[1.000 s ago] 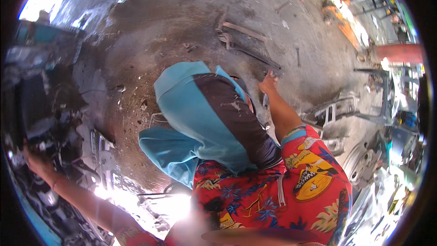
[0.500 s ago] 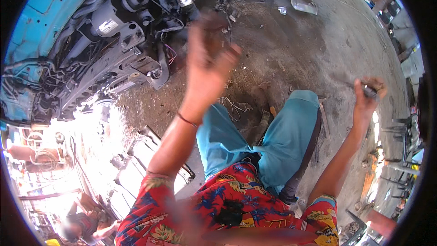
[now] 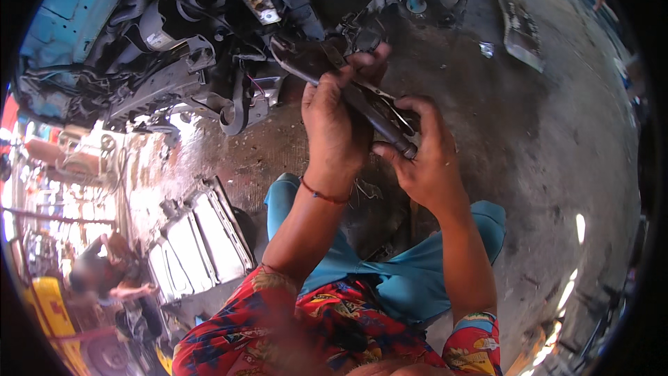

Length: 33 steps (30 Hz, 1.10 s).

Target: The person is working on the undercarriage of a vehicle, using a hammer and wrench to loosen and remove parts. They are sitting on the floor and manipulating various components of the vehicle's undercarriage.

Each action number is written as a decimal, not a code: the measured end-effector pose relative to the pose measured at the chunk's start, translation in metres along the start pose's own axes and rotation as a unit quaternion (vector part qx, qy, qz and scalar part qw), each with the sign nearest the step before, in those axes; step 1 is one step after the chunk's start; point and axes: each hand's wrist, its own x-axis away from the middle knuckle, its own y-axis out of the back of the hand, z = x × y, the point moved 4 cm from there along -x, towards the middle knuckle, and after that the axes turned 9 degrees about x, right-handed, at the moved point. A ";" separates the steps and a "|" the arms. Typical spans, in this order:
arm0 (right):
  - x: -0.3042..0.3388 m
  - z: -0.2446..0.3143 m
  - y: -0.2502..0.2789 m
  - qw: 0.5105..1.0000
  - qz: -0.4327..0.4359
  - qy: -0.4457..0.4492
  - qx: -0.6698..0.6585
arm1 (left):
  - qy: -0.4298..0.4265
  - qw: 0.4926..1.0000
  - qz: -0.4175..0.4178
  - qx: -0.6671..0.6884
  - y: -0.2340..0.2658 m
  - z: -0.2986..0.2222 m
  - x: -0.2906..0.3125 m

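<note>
A long dark metal car part, broad and flat at its far-left end and rod-like toward me, is held up in front of my knees. My left hand is closed around its middle, thumb on top and fingertips showing past its far side. My right hand is curled at the near end of the part, thumb by the rod's tip. A thin hand tool with a light metal shaft lies between the part and my right fingers, which partly hide it; its exact kind is unclear.
A blue vehicle body with exposed underparts stands at the far left. A silvery ribbed metal piece lies on the floor at left, near another person. A long worn panel lies at the far right.
My right hand has come in from the far right with its tool, up to the part. My left hand has moved slightly right and nearer, and the dark part now shows clearly.
</note>
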 end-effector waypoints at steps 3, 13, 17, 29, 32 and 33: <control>-0.005 -0.041 0.008 0.994 0.085 0.051 -0.038 | -0.029 0.996 0.000 -0.083 -0.003 0.015 -0.007; -0.026 -0.105 -0.014 0.901 0.312 -0.012 -0.300 | 0.008 0.948 -0.111 -0.298 -0.010 0.040 -0.003; -0.016 -0.110 -0.021 0.890 0.327 0.057 -0.312 | -0.028 0.934 -0.156 -0.321 -0.014 0.036 0.004; -0.043 -0.185 -0.032 0.950 0.205 0.161 -0.173 | -0.051 0.890 -0.297 -0.341 -0.006 0.027 0.017; -0.051 -0.176 -0.030 0.943 0.181 0.152 -0.235 | -0.043 0.886 -0.295 -0.354 -0.016 0.026 0.012; -0.052 -0.174 -0.032 0.929 0.208 0.108 -0.285 | -0.053 0.874 -0.316 -0.365 -0.020 0.026 0.010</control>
